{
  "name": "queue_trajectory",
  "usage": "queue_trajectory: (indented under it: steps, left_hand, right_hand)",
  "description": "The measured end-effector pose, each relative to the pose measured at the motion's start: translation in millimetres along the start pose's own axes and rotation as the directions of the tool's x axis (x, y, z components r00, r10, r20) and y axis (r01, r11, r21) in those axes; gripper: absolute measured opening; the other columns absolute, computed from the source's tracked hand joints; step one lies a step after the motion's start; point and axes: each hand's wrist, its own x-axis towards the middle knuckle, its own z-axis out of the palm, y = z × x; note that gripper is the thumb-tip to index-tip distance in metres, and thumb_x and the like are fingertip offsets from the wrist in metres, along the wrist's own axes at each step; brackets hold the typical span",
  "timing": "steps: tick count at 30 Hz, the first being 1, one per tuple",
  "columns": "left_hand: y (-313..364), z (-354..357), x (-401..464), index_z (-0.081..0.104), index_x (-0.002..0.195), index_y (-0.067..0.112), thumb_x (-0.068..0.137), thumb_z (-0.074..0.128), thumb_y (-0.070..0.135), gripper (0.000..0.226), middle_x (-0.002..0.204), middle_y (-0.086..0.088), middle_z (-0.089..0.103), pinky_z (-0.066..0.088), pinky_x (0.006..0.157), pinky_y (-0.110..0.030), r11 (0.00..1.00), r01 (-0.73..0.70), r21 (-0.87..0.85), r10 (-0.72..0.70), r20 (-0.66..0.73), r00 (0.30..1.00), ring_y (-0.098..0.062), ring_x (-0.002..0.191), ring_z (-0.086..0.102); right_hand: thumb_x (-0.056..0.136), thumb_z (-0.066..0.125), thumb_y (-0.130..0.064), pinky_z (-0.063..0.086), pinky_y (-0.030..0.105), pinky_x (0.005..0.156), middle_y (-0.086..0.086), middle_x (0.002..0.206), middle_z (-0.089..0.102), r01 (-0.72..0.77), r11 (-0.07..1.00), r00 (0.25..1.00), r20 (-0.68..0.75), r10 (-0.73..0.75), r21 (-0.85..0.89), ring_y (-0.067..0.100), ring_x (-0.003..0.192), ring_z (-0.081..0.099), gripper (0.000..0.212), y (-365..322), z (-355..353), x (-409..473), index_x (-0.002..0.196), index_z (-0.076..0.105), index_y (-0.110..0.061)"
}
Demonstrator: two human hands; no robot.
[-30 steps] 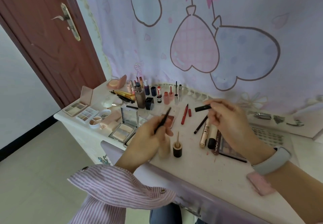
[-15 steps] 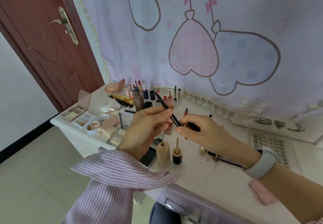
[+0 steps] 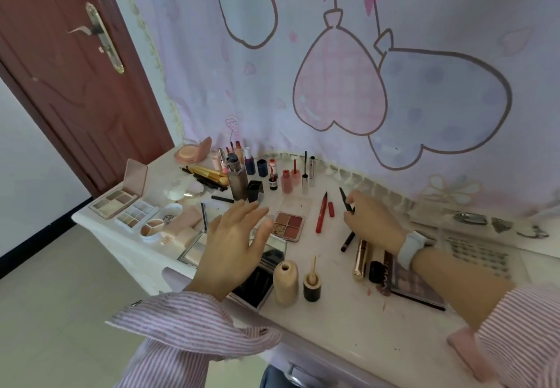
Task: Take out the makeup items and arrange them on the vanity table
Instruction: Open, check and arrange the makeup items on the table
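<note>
A white vanity table [image 3: 357, 324] is covered with makeup items. My right hand [image 3: 371, 221] pinches a thin black eyeliner pencil [image 3: 346, 200] that points up and away, just above the table right of a red liner pen [image 3: 321, 212]. My left hand [image 3: 235, 243] hovers with straight, spread fingers over the open compacts and holds nothing. A four-pan blush palette [image 3: 288, 224] lies between my hands. A beige bottle [image 3: 285, 282] and its black-based applicator [image 3: 312, 284] stand near the front edge.
Bottles and lipsticks [image 3: 274, 175] stand in a row at the back by the curtain. Open eyeshadow palettes [image 3: 116, 202] lie at the left end. A gold tube [image 3: 361, 258] and a dark palette [image 3: 415, 287] lie under my right forearm. A brown door [image 3: 69, 78] is at left.
Both hands held the black pencil together half a second ago. My left hand has let go and spread open; my right hand carried the pencil rightward and down toward the table.
</note>
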Motion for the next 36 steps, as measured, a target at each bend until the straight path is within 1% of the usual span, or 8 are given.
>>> queue_trajectory:
  steps: [6, 12, 16, 18, 23, 27, 30, 36]
  left_hand:
    - [-16.6, 14.7, 0.8, 0.053, 0.127, 0.030, 0.096, 0.032, 0.042, 0.040, 0.142, 0.009, 0.044, -0.002, 0.115, -0.046, 0.998, 0.049, 0.041, -0.053, 0.114, 0.992, -0.010, 0.141, 0.017]
    - [-22.3, 20.4, -1.4, 0.053, 0.129, 0.028, 0.096, 0.037, 0.037, 0.037, 0.142, 0.006, 0.044, 0.000, 0.114, -0.043, 1.000, 0.017, 0.020, -0.020, 0.105, 0.994, -0.011, 0.140, 0.018]
    - [-25.0, 23.2, -4.4, 0.053, 0.129, 0.026, 0.096, 0.043, 0.029, 0.034, 0.141, 0.004, 0.046, 0.004, 0.114, -0.046, 1.000, -0.001, 0.011, 0.000, 0.084, 0.996, -0.013, 0.140, 0.021]
    - [-24.9, 23.9, -4.6, 0.053, 0.129, 0.026, 0.096, 0.044, 0.027, 0.034, 0.141, 0.004, 0.046, 0.005, 0.114, -0.048, 1.000, -0.007, 0.009, 0.006, 0.078, 0.997, -0.013, 0.140, 0.021]
    - [-25.6, 24.1, -4.1, 0.052, 0.129, 0.028, 0.096, 0.045, 0.026, 0.034, 0.141, 0.006, 0.046, 0.007, 0.114, -0.052, 1.000, -0.002, 0.018, 0.001, 0.077, 0.997, -0.012, 0.140, 0.021]
    - [-27.9, 24.3, -4.6, 0.052, 0.129, 0.028, 0.095, 0.046, 0.026, 0.034, 0.141, 0.006, 0.046, 0.008, 0.114, -0.053, 1.000, -0.005, 0.023, 0.004, 0.073, 0.997, -0.012, 0.140, 0.021]
    - [-27.8, 25.2, -3.7, 0.053, 0.129, 0.027, 0.095, 0.048, 0.025, 0.034, 0.140, 0.005, 0.046, 0.008, 0.114, -0.053, 1.000, 0.000, 0.009, -0.001, 0.065, 0.998, -0.012, 0.140, 0.022]
    - [-25.1, 26.4, -3.9, 0.054, 0.128, 0.026, 0.094, 0.049, 0.024, 0.034, 0.140, 0.004, 0.046, 0.007, 0.114, -0.052, 1.000, 0.016, -0.003, -0.016, 0.063, 0.998, -0.013, 0.140, 0.022]
  right_hand:
    - [0.093, 0.042, -0.022, 0.035, 0.029, 0.052, 0.010, 0.078, 0.057, 0.026, 0.984, 1.000, -0.010, -0.028, -0.179, 0.024, 0.067, 0.052, 0.022, -5.8, 19.7, 14.4, 0.095, 0.052, -0.002]
    - [0.085, 0.044, -0.006, 0.037, 0.033, 0.056, 0.018, 0.062, 0.045, -0.040, 0.978, 0.999, 0.023, 0.037, 0.206, 0.018, 0.058, 0.040, 0.021, -5.7, 0.0, 37.5, 0.072, 0.057, 0.004]
    - [0.087, 0.043, 0.004, 0.044, 0.016, 0.054, 0.005, 0.094, 0.048, -0.161, 0.944, 0.980, 0.163, 0.118, 0.287, 0.012, 0.065, 0.054, 0.027, -0.4, -10.8, 50.3, 0.109, 0.059, -0.002]
    - [0.087, 0.043, 0.006, 0.043, 0.012, 0.054, 0.007, 0.107, 0.048, -0.111, 0.973, 0.980, 0.185, 0.074, 0.202, 0.011, 0.072, 0.057, 0.034, -0.1, -8.4, 52.4, 0.118, 0.056, -0.003]
    - [0.089, 0.045, -0.001, 0.038, 0.024, 0.087, 0.012, 0.129, 0.052, 0.031, 0.999, 0.982, 0.186, -0.032, 0.007, 0.024, 0.117, 0.050, 0.037, 1.0, 3.3, 54.6, 0.125, 0.054, -0.005]
    - [0.090, 0.046, -0.009, 0.043, 0.028, 0.088, 0.006, 0.116, 0.059, 0.179, 0.983, 0.974, 0.145, -0.172, -0.035, 0.020, 0.104, 0.054, 0.026, 9.7, -3.8, 43.3, 0.112, 0.061, -0.011]
    - [0.088, 0.051, -0.023, 0.036, 0.021, 0.081, -0.009, 0.103, 0.049, 0.410, 0.897, 0.866, 0.378, -0.327, -0.163, 0.011, 0.101, 0.046, 0.023, 11.7, -7.0, 16.9, 0.110, 0.058, -0.024]
    - [0.086, 0.047, -0.012, 0.039, 0.027, 0.078, 0.002, 0.115, 0.043, 0.537, 0.731, 0.818, 0.470, -0.331, -0.421, 0.017, 0.098, 0.037, 0.029, 2.8, 2.0, -6.5, 0.114, 0.045, -0.016]
